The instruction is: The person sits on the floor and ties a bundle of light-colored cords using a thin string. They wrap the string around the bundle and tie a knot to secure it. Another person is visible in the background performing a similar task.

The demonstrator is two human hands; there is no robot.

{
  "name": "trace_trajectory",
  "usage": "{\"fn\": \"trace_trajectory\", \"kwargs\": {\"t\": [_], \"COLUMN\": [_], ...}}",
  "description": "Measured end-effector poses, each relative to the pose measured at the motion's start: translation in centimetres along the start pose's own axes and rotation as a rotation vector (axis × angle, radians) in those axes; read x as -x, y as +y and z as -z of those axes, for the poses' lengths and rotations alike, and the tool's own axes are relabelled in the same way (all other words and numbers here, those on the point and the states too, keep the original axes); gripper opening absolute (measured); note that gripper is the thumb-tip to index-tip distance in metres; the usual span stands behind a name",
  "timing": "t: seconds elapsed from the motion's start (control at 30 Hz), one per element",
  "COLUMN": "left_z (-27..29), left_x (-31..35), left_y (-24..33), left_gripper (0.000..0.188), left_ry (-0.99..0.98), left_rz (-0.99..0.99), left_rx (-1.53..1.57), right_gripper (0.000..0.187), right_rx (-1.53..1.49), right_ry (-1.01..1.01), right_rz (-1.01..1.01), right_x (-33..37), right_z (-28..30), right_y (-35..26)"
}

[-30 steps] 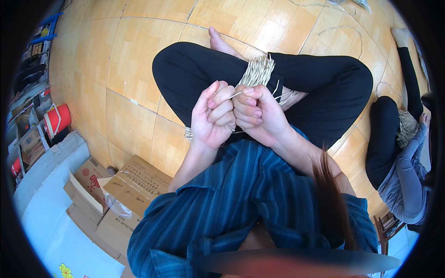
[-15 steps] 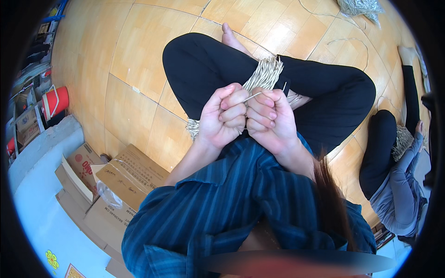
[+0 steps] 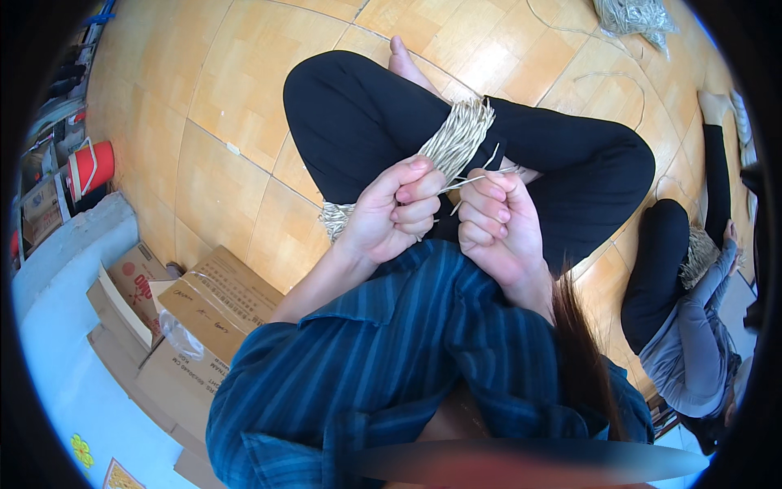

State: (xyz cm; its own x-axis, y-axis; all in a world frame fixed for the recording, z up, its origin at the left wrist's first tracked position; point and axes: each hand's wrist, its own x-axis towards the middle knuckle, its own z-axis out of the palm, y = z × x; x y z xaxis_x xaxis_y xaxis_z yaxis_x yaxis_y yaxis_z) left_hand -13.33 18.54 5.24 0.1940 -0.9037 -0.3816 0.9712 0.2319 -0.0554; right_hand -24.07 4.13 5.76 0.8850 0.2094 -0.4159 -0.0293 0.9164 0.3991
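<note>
A bundle of pale twisted cord (image 3: 461,137) lies across my lap, over the crossed legs. Its other end shows at the left, beyond my left wrist. Closed in a fist, my left hand (image 3: 401,200) is over the bundle and grips a thin strand of cord (image 3: 454,186). My right hand (image 3: 501,218) is closed too, pinching strands of the same cord between thumb and curled fingers. A short gap parts the two fists, with strands crossing it. Loose strand ends stick up and out past my right fingers. What lies inside the palms is hidden.
Cardboard boxes (image 3: 213,306) stand at my left by a low pale-blue wall (image 3: 69,261), with a red bucket (image 3: 91,169) farther off. A co-worker (image 3: 692,326) sits on the tiled floor (image 3: 220,98) at the right with another bundle. A clear bag (image 3: 635,20) lies far right.
My fists, pressed together before, have moved apart, the right one going right and the left one slightly left. More of the strands between them shows now.
</note>
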Motion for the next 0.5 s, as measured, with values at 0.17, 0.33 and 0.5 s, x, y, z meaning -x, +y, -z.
{"fn": "trace_trajectory", "kwargs": {"t": [0.17,0.33,0.5], "left_z": [-0.1,-1.8,-2.3], "left_x": [0.2,0.7,0.7], "left_y": [0.2,-0.1,0.2], "left_gripper": [0.026,0.025,0.026], "left_ry": [0.018,0.142,0.268], "left_rz": [-0.149,-0.333,-0.552], "left_rx": [-0.278,-0.744,-1.113], "right_gripper": [0.025,0.019,0.014], "right_rx": [0.609,1.578,1.824], "right_ry": [0.014,-0.103,-0.173], "right_rz": [0.191,0.262,0.302], "right_x": [-0.4,-2.5,-3.7], "right_z": [0.1,-2.1,-4.0], "right_y": [-0.1,-1.8,-2.8]}}
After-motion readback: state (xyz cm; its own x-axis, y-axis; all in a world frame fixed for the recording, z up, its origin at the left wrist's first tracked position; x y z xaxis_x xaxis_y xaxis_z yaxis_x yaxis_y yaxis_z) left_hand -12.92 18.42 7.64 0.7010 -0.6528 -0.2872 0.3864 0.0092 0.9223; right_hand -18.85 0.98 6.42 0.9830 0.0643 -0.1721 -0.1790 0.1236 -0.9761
